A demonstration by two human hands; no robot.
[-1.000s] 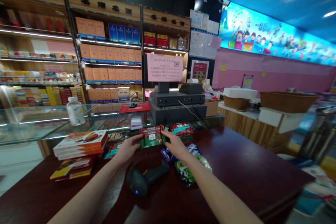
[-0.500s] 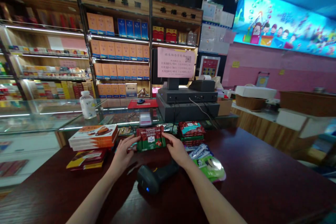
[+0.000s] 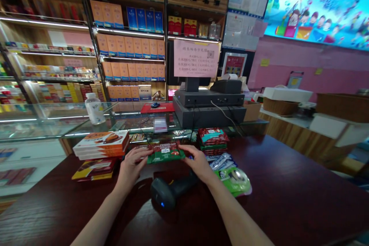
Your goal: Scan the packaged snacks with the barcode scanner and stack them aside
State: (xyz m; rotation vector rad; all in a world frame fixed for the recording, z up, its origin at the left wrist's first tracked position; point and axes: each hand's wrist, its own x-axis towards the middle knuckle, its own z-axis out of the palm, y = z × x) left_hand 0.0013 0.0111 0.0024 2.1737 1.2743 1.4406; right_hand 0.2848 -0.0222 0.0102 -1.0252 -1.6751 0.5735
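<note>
Between my two hands is a red and green chocolate packet (image 3: 166,153), its printed face tilted back. My left hand (image 3: 135,163) grips its left end, and my right hand (image 3: 196,161) pinches the right end. Just in front of the packet a black barcode scanner (image 3: 170,191) lies on the dark counter with a blue light on. To the right of my right hand sits a stack of similar red and green packets (image 3: 212,140). Blue-white sachets (image 3: 221,160) and a green pouch (image 3: 235,181) lie beside my right wrist.
At the left are stacked white-orange boxes (image 3: 100,144) above yellow-brown packs (image 3: 95,169). Behind stand a glass display case (image 3: 129,121), a white bottle (image 3: 95,108) and a cash register (image 3: 209,111) with a pink notice (image 3: 195,58). Shelves of boxes line the wall.
The packet has tipped back, so its face now looks flatter and more foreshortened. Both hands still hold its ends. The camera view has shifted slightly.
</note>
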